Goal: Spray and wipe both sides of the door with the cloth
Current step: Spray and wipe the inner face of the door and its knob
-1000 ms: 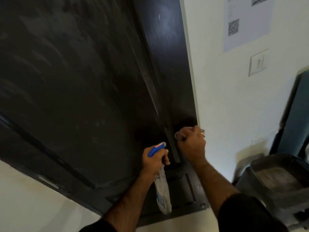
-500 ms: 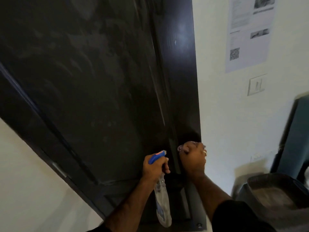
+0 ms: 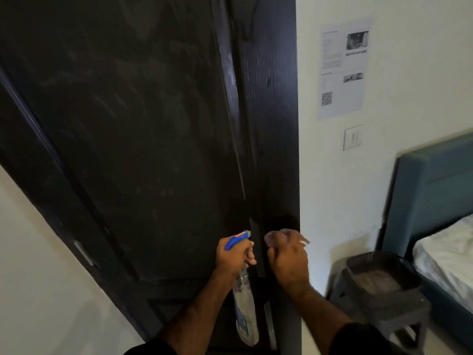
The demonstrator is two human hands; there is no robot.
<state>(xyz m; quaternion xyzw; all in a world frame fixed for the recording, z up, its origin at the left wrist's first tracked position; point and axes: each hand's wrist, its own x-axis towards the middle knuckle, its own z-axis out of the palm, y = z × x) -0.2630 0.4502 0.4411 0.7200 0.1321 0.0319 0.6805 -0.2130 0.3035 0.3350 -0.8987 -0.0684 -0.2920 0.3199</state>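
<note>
A tall dark door (image 3: pixel 143 129) fills the left and middle of the head view, with faint smear marks on its panel. My left hand (image 3: pixel 234 254) grips a clear spray bottle (image 3: pixel 244 311) with a blue trigger head, which hangs down from my fist close to the door. My right hand (image 3: pixel 288 257) is bunched around a pale cloth (image 3: pixel 275 235), only a bit of which shows above my knuckles. That fist is held against the dark door frame (image 3: pixel 273 98) near its lower right edge.
A white wall (image 3: pixel 332 190) stands right of the frame, with a printed sheet (image 3: pixel 343 67) and a switch plate (image 3: pixel 352 137). A dark bin (image 3: pixel 378 283) sits on the floor by the wall. A teal headboard (image 3: pixel 432 190) and a bed (image 3: pixel 450 257) are at far right.
The view has tilted up and swung right, bringing the headboard and bed into sight. Both hands stay at the same spot on the door edge, right fist shifted slightly.
</note>
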